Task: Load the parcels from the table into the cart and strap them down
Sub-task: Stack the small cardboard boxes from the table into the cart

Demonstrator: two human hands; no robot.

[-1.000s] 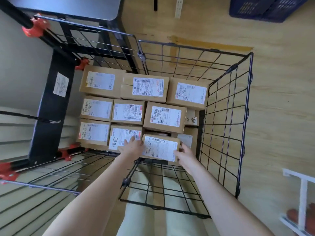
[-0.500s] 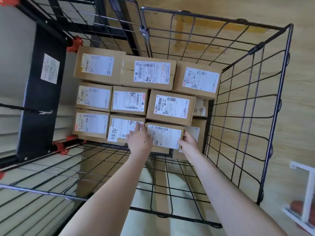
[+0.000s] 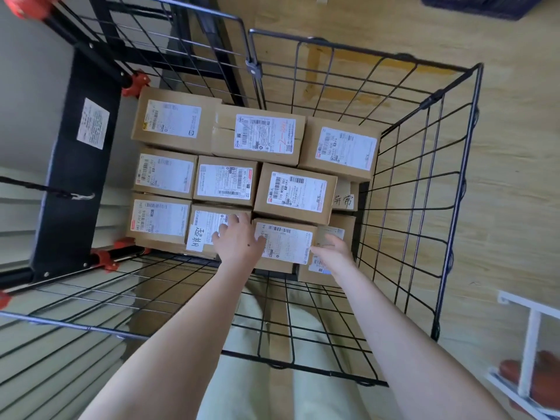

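Parcel (image 3: 285, 244) lies in the near row of the cart (image 3: 458, 204), long axis left-to-right, between both grips. Left grip (image 3: 239, 241) is nearer its middle, resting flat on the left edge with fingers straight and holding nothing. Right grip (image 3: 331, 250) touches the right end — curl unreadable. Labelled box (image 3: 209, 228) is tight on the left, another box (image 3: 295, 192) tight behind — only downward room. Smooth card.
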